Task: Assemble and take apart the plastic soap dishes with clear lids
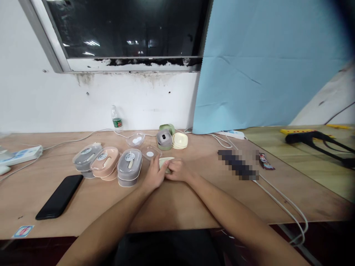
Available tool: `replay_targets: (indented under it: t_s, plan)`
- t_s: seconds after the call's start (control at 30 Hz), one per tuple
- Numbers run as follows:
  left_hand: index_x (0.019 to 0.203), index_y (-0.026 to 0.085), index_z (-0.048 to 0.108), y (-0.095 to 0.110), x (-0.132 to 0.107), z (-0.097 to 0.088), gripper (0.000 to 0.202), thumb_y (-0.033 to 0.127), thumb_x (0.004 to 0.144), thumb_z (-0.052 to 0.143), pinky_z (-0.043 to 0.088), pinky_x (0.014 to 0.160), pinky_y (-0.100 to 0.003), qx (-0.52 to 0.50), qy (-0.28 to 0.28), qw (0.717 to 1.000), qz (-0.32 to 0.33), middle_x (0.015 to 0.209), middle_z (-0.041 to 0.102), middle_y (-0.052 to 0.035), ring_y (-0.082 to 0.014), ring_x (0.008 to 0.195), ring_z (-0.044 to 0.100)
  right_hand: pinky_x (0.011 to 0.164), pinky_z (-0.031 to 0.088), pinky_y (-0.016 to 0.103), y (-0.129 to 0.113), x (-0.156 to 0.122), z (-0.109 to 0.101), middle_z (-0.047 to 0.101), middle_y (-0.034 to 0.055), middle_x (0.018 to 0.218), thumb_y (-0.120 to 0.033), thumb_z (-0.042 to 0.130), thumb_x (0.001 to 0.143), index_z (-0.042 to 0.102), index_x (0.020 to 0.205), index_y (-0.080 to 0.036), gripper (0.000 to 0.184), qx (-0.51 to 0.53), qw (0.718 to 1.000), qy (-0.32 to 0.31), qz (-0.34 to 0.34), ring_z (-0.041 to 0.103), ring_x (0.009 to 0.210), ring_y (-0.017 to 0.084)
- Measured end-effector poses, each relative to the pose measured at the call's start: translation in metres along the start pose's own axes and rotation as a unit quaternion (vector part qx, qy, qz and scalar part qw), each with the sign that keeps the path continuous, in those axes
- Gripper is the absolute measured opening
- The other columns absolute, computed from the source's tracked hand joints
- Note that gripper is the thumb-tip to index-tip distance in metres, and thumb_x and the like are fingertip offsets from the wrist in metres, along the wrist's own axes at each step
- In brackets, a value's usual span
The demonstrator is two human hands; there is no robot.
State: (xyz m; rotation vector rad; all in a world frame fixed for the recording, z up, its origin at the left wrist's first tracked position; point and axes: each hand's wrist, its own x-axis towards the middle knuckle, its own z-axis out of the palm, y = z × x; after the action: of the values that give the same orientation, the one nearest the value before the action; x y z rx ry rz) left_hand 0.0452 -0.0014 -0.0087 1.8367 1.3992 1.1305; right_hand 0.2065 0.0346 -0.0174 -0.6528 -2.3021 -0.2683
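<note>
Near the middle of the table my left hand (155, 174) and my right hand (178, 170) meet around a pale cream piece (166, 160), which looks like a small plastic tray or lid. My left thumb lies along its near side, and the fingers of my right hand are curled at its right edge. Much of the piece is hidden by my hands. Just beyond it lies a clear lid (154, 149) with a round white sticker. A grey lunch box (129, 168) with a transparent lid stands left of my left hand.
Further left are a pink lunch box (105, 163) and another grey one (87, 159). Behind my hands sit grey containers (164, 139), yellow containers (180, 140) and a second clear lid (135, 139). A black phone (59, 197), a bottle (117, 120) and white cables (283, 202) lie around.
</note>
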Motion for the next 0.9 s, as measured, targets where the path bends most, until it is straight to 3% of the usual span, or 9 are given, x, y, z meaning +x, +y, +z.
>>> replay_targets:
  t_s: [0.07,0.17,0.23,0.43,0.57,0.9]
  plan:
    - [0.137,0.014,0.043,0.0,-0.001,0.0,0.061,0.055,0.093,0.035,0.027,0.112,-0.044,0.041,-0.012,0.999,0.024,0.141,0.042,-0.0168,-0.0274,0.133,0.038,0.055,0.039,0.026,0.003,-0.001,0.0,0.058,0.0019,0.054,-0.033,0.059,0.077,0.057,0.057,-0.02,0.024,0.005,1.0,0.024,0.01,0.051,0.052,0.013]
    - [0.134,0.015,0.047,0.0,-0.001,-0.001,0.058,0.054,0.094,0.033,0.028,0.11,-0.048,0.116,-0.032,0.992,0.039,0.139,0.045,-0.0167,-0.0293,0.132,0.038,0.057,0.04,0.024,0.008,-0.001,-0.005,0.062,0.0009,0.058,-0.03,0.059,0.077,0.065,0.07,-0.019,0.015,0.028,0.997,0.037,0.068,0.054,0.055,0.013]
    - [0.133,0.018,0.05,0.0,-0.001,-0.001,0.056,0.055,0.094,0.032,0.029,0.109,-0.05,0.162,-0.044,0.984,0.051,0.139,0.046,-0.0149,-0.0295,0.132,0.038,0.057,0.041,0.023,0.011,-0.001,-0.009,0.064,0.0001,0.059,-0.032,0.058,0.081,0.068,0.078,-0.019,0.017,0.041,0.991,0.05,0.12,0.056,0.054,0.012]
    - [0.133,0.023,0.049,0.004,-0.008,-0.004,0.06,0.061,0.087,0.043,0.03,0.105,-0.054,0.28,-0.13,0.945,0.112,0.143,0.043,-0.0129,-0.0335,0.133,0.034,0.061,0.042,0.023,0.016,0.001,-0.012,0.068,0.0019,0.067,-0.035,0.055,0.087,0.07,0.078,-0.02,0.023,0.044,0.967,0.085,0.236,0.059,0.06,0.013]
    - [0.138,0.022,0.042,0.006,-0.011,-0.006,0.06,0.056,0.088,0.043,0.027,0.106,-0.057,0.327,-0.154,0.925,0.115,0.148,0.036,-0.0143,-0.0361,0.137,0.028,0.063,0.043,0.023,0.015,0.004,-0.01,0.068,0.0018,0.071,-0.032,0.055,0.086,0.07,0.086,-0.019,0.02,0.043,0.959,0.09,0.264,0.06,0.064,0.014]
    - [0.139,0.02,0.04,0.005,-0.011,-0.007,0.06,0.053,0.089,0.041,0.024,0.108,-0.057,0.333,-0.17,0.921,0.113,0.151,0.032,-0.0155,-0.0362,0.139,0.024,0.082,0.044,0.029,0.028,0.015,-0.004,0.068,0.007,0.087,-0.029,0.051,0.088,0.067,0.1,-0.018,0.023,-0.043,0.961,0.037,0.269,0.061,0.087,0.02]
